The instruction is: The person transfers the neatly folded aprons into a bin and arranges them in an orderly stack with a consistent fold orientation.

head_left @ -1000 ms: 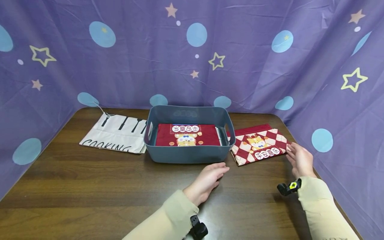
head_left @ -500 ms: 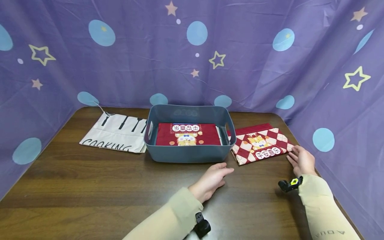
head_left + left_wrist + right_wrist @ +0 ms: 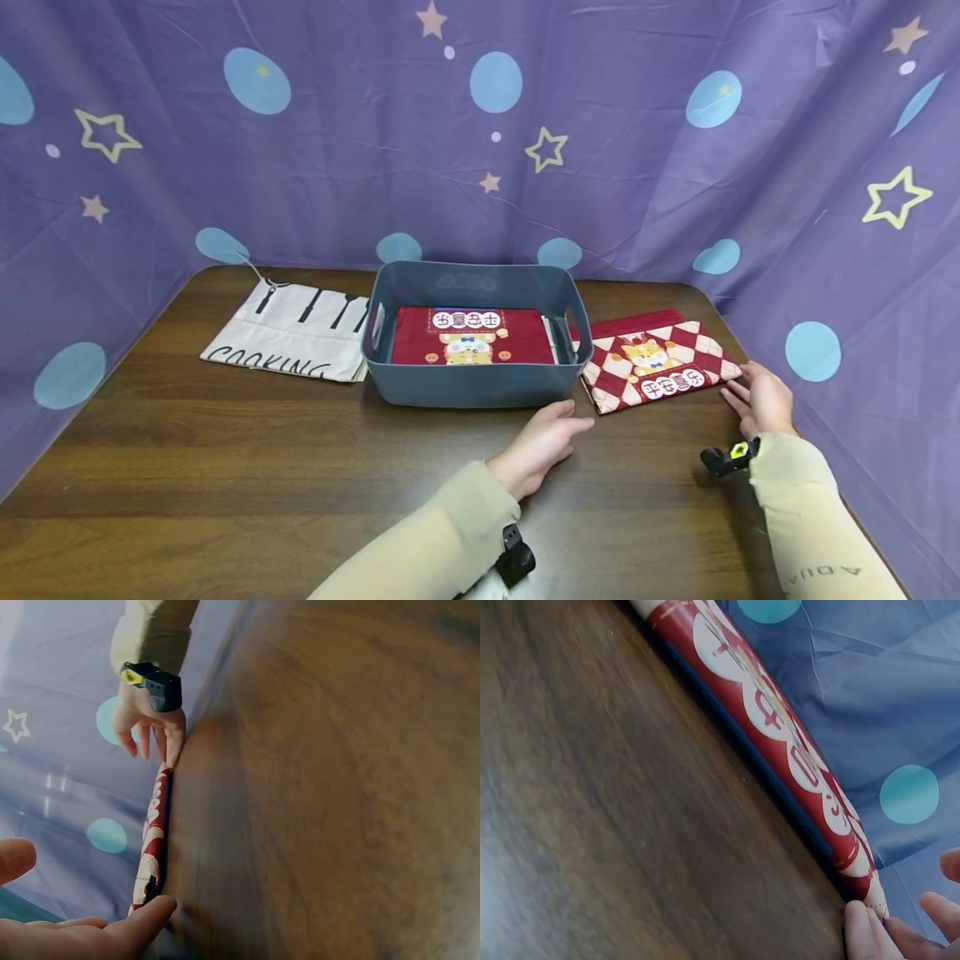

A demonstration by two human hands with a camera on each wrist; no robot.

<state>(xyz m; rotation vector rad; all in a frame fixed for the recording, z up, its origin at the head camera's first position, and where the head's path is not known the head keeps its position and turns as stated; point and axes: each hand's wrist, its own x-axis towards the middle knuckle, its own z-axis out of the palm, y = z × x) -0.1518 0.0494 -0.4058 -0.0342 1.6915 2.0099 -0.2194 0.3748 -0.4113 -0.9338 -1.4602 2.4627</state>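
Cloth [image 3: 656, 367]: folded, red-and-white checked, animal print; flat at right of worktop [image 3: 225, 467], left end just beside basket [image 3: 472, 390].
Right hand [image 3: 767, 402]: thumb and forefinger pinch the cloth's near right corner; other fingers spread loosely.
Left hand [image 3: 536, 446]: opened wide, thumb and fingers apart, holding nothing; in front of the basket's right end, near the cloth.
Basket: blue-grey, handle opening at each end; contains folded red fabric [image 3: 412, 342].
Left side: folded white fabric [image 3: 300, 329], cutlery print, "COOKING" lettering.
Backdrop: purple curtain [image 3: 337, 192], stars and blue dots.
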